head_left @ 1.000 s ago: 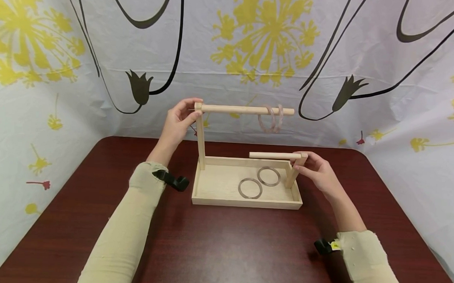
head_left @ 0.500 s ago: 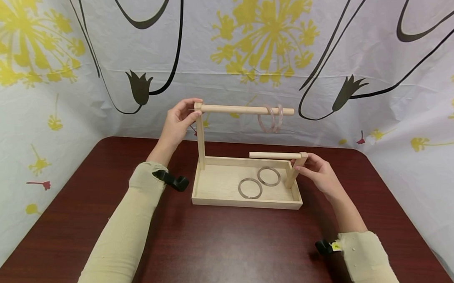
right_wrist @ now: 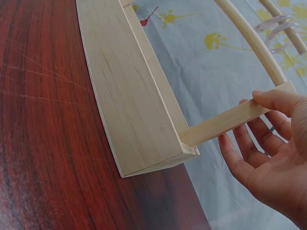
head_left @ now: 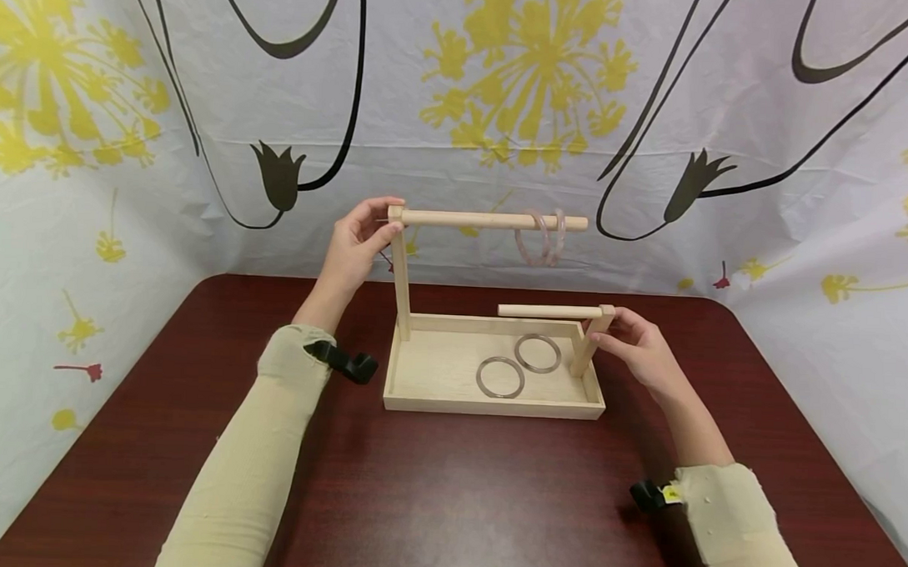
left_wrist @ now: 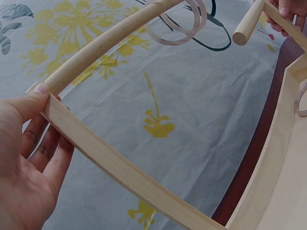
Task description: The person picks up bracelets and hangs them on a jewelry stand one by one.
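Left hand (head_left: pixel 353 245) grasps the tall upright post (head_left: pixel 402 277) of the pale wooden tray stand (head_left: pixel 487 406); right hand (head_left: pixel 639 348) grasps its short post (head_left: pixel 589 345).

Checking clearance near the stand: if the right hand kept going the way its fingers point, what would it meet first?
The right hand points left, fingers already at the short post. Past it, probably the nearer silver ring lying in the tray, though depth is unclear.

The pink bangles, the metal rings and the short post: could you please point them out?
pink bangles (head_left: pixel 543 236), head view, lower curve.
metal rings (head_left: pixel 500 378), head view, front ring's rim.
short post (head_left: pixel 585 351), head view, mid-shaft.
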Tool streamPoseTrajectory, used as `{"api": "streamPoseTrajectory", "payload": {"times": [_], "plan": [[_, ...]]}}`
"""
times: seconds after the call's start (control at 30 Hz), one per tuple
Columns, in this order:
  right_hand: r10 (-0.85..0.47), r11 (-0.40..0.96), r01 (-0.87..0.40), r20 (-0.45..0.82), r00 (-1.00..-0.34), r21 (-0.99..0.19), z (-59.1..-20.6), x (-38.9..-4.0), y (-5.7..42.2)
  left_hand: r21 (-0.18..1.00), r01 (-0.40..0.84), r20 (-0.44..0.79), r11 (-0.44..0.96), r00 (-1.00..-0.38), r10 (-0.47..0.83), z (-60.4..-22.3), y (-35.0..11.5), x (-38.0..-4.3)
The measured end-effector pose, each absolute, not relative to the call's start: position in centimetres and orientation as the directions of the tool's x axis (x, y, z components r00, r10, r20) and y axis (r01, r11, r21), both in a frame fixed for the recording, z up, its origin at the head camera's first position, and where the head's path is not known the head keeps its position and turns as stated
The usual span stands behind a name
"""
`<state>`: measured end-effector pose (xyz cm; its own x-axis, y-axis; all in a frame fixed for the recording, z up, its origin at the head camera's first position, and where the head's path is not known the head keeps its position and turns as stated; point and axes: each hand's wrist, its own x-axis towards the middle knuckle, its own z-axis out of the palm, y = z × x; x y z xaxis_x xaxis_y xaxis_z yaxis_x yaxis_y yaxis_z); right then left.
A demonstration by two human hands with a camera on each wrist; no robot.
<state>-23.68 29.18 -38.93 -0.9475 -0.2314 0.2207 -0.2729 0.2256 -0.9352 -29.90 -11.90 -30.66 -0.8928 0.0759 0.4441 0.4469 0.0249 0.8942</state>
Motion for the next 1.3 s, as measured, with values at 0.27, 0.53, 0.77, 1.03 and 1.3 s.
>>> {"api": "streamPoseTrajectory", "payload": {"times": [0.27,0.53,0.77,1.03,1.3], "plan": [[-0.225,0.209,-0.266,0.219,-0.949,-0.941,-39.0,-23.8,29.2,0.895,0.447,0.444,0.016,-0.893,0.075,-30.6,-11.9,-29.9],[-0.214,0.216,-0.258,0.212,-0.954,-0.942,-39.0,-23.7,29.0,0.893,0.449,0.446,0.022,-0.891,0.081,-30.5,-11.9,-29.9],[-0.188,0.229,-0.261,0.22,-0.957,-0.938,-39.2,-23.5,28.8,0.889,0.456,0.452,0.03,-0.887,0.093,-30.4,-12.0,-29.9],[-0.163,0.251,-0.25,0.214,-0.963,-0.935,-39.2,-23.5,28.5,0.879,0.464,0.448,0.112,-0.883,0.139,-29.8,-12.5,-29.4],[-0.153,0.299,-0.229,0.191,-0.97,-0.926,-39.3,-23.5,28.7,0.827,0.485,0.462,0.284,-0.874,0.148,-29.2,-12.7,-28.6]]}}
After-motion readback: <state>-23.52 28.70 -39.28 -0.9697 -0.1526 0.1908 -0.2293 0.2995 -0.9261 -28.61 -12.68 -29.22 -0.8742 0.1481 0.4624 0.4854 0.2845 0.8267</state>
